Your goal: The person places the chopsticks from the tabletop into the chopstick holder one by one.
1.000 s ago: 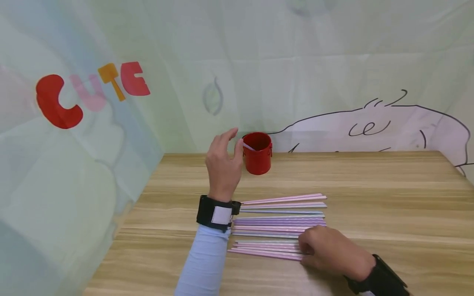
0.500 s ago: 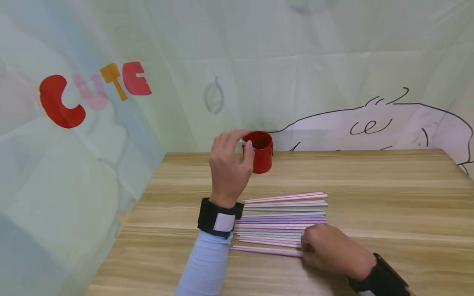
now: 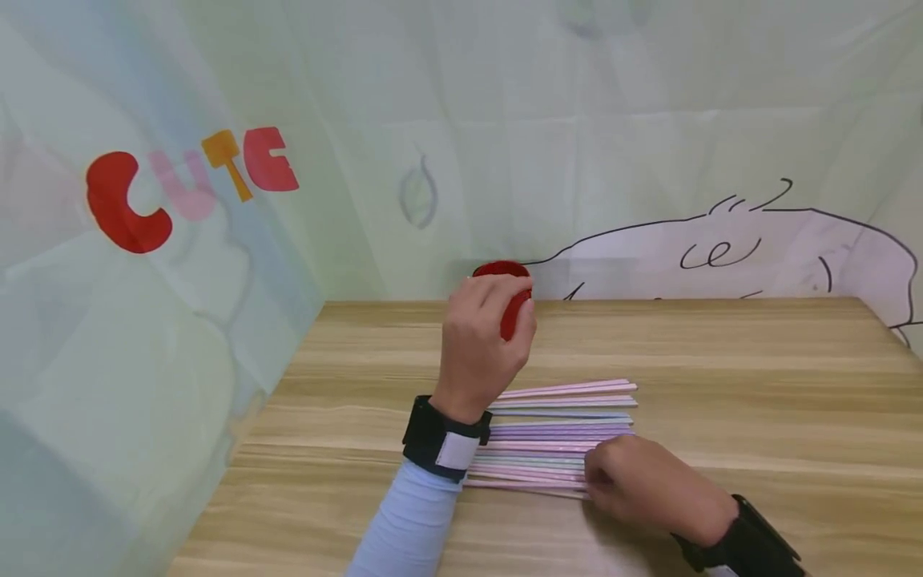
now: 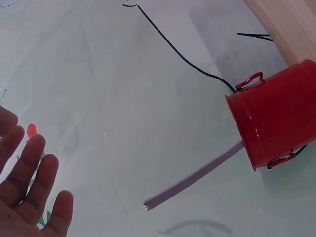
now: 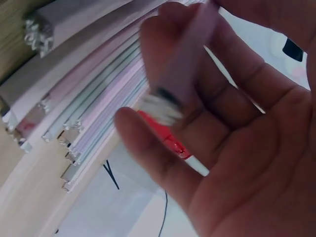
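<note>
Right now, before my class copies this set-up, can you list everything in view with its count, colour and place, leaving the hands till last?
Pail: one, red, back of the table
Stick in the pail: one visible, purple, leaning out
Loose sticks: too overlapped to count, pink, purple, pale blue and green, mid-table
Held stick: one, pinkish purple, in the right hand
Table: one, light wood-grain, underneath
Backdrop: pale green-grey, behind
CUTE lettering: four letters, red, pink, orange, backdrop's left
Outlined figure: one, pale lilac, backdrop's lower right
Sleeve: one clear, light blue, left arm
Wrist straps: two, black, one per wrist
Hands: two, bare; left hand by the pail, right among loose sticks
</note>
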